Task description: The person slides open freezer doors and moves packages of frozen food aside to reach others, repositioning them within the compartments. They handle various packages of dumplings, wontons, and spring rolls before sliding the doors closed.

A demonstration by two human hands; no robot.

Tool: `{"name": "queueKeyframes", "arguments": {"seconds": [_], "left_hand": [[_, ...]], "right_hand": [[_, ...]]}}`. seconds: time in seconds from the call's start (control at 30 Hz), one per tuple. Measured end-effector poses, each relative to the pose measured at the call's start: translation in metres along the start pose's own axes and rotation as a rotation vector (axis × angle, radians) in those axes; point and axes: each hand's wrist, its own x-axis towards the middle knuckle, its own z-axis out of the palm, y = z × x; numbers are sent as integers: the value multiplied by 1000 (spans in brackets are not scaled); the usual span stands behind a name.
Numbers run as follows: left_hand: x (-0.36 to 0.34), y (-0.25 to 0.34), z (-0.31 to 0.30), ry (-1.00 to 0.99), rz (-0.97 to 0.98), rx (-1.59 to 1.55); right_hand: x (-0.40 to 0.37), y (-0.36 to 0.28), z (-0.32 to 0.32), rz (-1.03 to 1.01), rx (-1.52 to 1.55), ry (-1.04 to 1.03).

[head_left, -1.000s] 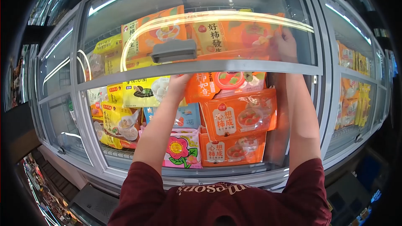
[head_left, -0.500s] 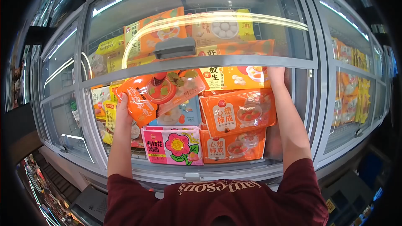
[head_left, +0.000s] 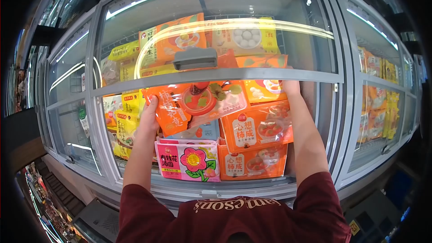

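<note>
Half a second on, has carried the orange packet [head_left: 193, 103] rightward, now just under the lid frame [head_left: 252, 74]. Grasps its left edge in the left hand [head_left: 148, 118] grip, tilted, printed bowl of red fruit showing, above the pink flower packet [head_left: 189, 159]. Cannot tell whether the right hand [head_left: 290, 88] grip, beside a yellow-orange packet [head_left: 263, 91], is clenched.

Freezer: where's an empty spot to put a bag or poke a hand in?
Only on the right: a bare strip between the stacked orange packs and the freezer's right wall, where the right hand reaches in, and a bare corner under the glass lid beside the yellow pack. The left and middle are crammed; the left hand holds an orange bag.
</note>
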Motion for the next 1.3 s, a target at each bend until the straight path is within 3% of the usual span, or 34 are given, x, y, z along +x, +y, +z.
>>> {"name": "queueKeyframes", "arguments": {"seconds": [0.07, 0.17, 0.27, 0.43, 0.53, 0.57, 0.63, 0.67, 0.7, 0.73, 0.8, 0.87, 0.97, 1.07, 1.17, 1.23, 1.3], "left_hand": [[24, -13, 27, -131, -4, -13], [51, -34, 83, -227, -6, 21], [82, -58, 120, -336, -29, 103], [125, -106, 154, -103, -224, 55], [118, -97, 160, -131, -234, 208], [113, -92, 162, -161, -215, 288], [108, -89, 163, -211, -114, 457], [106, -90, 164, -238, -7, 563], [110, -98, 159, -264, 212, 723], [111, -104, 156, -248, 440, 884], [106, -109, 153, -133, 614, 1137], [91, -111, 152, 102, 487, 1331], [90, -115, 154, -21, 482, 980], [69, -128, 160, 447, 605, 1298], [1, -122, 158, 353, 429, 1224], [-11, -158, 119, 165, -14, 1023], [-38, -172, 101, -22, -114, 947]], "right_hand": [[-11, 3, -4, -134, -292, 8], [-56, -13, -14, -415, -291, 359], [-76, -2, -17, -96, 192, 351], [-73, 4, -23, -194, 131, 192], [-92, 0, -22, 24, -7, 69], [-88, 15, -18, 13, -71, 72], [-93, 1, -28, 188, -38, -52], [-95, -4, -32, 271, -23, -112], [-95, 3, -35, 210, -73, -124], [-95, 13, -35, 193, -109, -129], [-99, 29, -30, 162, -182, -143], [-104, 38, -25, 154, -167, -103], [-97, 62, -11, 273, 7, -110], [-106, 50, -13, 364, 135, -131], [-131, 37, -9, 238, 15, 128], [-136, 38, -5, 295, 32, 176], [-150, 33, -5, 404, 51, 165]]}}
